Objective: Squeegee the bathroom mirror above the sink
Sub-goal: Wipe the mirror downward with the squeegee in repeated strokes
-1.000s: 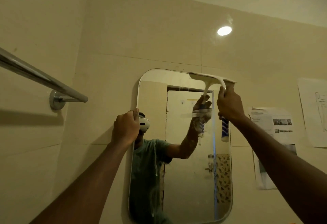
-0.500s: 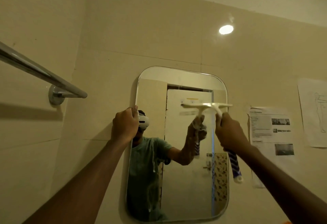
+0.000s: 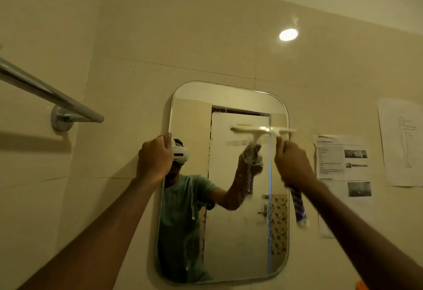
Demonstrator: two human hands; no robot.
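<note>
A rounded rectangular mirror [image 3: 229, 232] hangs on the beige tiled wall. My right hand [image 3: 294, 166] grips the handle of a white squeegee [image 3: 263, 129], whose blade lies level against the glass on the mirror's upper right part. The blue-and-white end of the handle [image 3: 298, 207] sticks out below my fist. My left hand [image 3: 155, 159] grips the mirror's left edge at mid height, fingers curled round the rim. Streaks of foam run down the lower left of the glass.
A chrome towel bar [image 3: 52, 97] juts out from the left wall at head height. Printed paper sheets [image 3: 343, 164] are stuck to the wall right of the mirror, with a drawing sheet [image 3: 402, 143] farther right. A bright light spot [image 3: 288, 34] reflects above.
My right hand has drawn the squeegee down from the mirror's top right corner to about a third of the way down. My left hand has stayed on the left edge.
</note>
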